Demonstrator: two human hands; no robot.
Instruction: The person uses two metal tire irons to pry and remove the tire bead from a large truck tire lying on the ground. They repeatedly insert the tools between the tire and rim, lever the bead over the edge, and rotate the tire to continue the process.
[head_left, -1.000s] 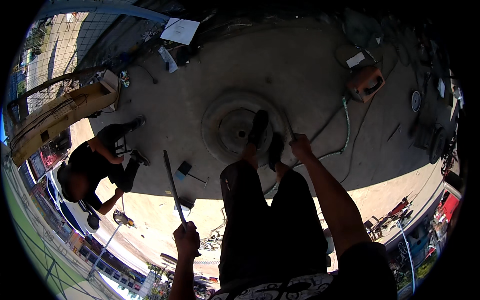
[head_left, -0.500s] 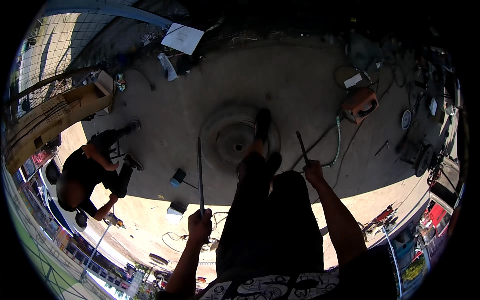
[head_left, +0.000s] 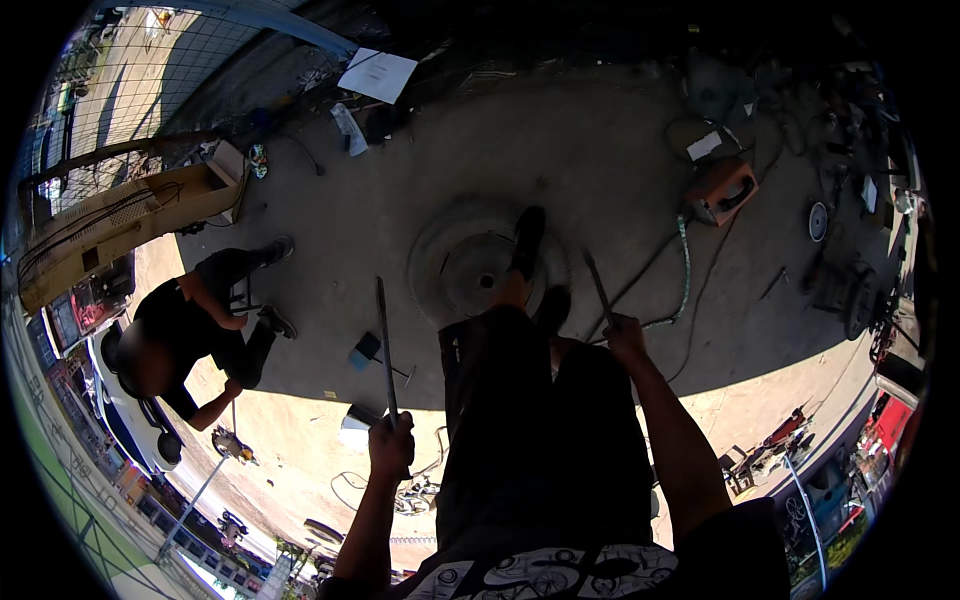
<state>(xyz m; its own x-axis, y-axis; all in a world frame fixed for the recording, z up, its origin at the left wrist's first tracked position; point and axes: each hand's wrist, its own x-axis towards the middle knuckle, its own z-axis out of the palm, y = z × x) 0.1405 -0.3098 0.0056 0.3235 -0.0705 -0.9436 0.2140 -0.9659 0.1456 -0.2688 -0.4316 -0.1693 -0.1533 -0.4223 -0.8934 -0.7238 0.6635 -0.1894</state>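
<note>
Looking down, head view: wheel (head_left: 462,277) lies flat on the shaded concrete, mid-scene, beyond the person's knees; one shoe (head_left: 529,238) over its right side, seemingly planted on it; the other shoe (head_left: 553,308) at its near right edge.
Left hand (head_left: 391,445): fingers wrapped round the near end of a long bar (head_left: 386,345); far tip points away, left of the tyre (head_left: 424,268). Tip looks clear of the rubber.
Right hand (head_left: 626,341): fingers curled round the near end of a short bar (head_left: 598,284), its tip just right of the tyre; contact with the floor, cannot tell.
Wheel handling: likely heavy; rim rigid, tyre firm with some give, dusty rather than slick. Best hold probably the tyre's outer edge, both sides, or the rim's centre hole.
Bar handling: stiff, probably steel, some heft, not fragile; smooth shaft may turn in a loose grasp. Take the near end for reach and leverage.
Tan housing (head_left: 152,212): far left, long, trough-like; dark cables (head_left: 60,245) run along it; its depths too dark to read.
Orange case (head_left: 708,190): far right, dark recess on its right side, contents hidden; green hose (head_left: 685,270) runs nearby.
Co-worker (head_left: 165,325): seated left, well apart from the wheel.
</note>
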